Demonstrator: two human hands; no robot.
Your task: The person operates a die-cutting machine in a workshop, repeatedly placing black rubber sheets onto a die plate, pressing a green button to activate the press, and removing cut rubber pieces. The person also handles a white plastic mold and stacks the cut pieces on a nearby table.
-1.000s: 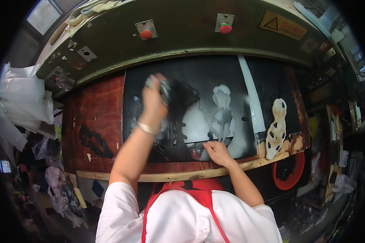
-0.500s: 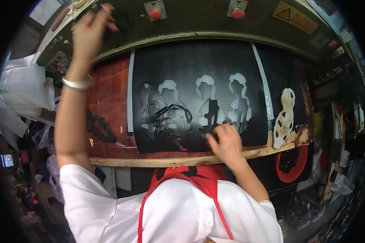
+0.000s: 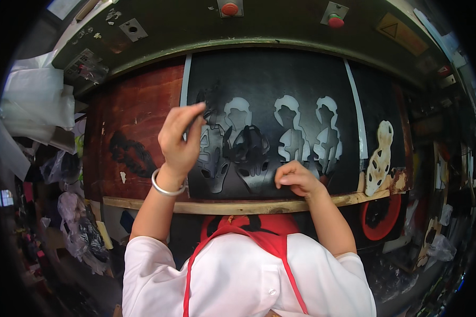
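A black sheet (image 3: 264,71) lies flat before me, with several shoe-upper-shaped cutouts showing pale through it. My left hand (image 3: 180,137) is over its left part, thumb and fingers closed on a thin black piece (image 3: 211,103), which is blurred. Another black cut piece (image 3: 251,148) with slots rests on the sheet between my hands. My right hand (image 3: 300,179) hovers at the sheet's near edge below the right cutouts, fingers curled and nothing visible in them. At far left, a dark openwork piece (image 3: 129,153) lies on the reddish board (image 3: 153,100).
A cream slotted form (image 3: 380,158) sits right of the sheet. The green machine beam (image 3: 280,26) carries a red button (image 3: 229,9) and another red button (image 3: 336,20). A wooden strip (image 3: 222,206) edges the board; a red basin (image 3: 394,219) stands below, plastic sheets (image 3: 37,111) at left.
My left hand has come down from the machine beam to the sheet's left part. The right hand has drawn back slightly and curled. The dark strips on the sheet have shifted.
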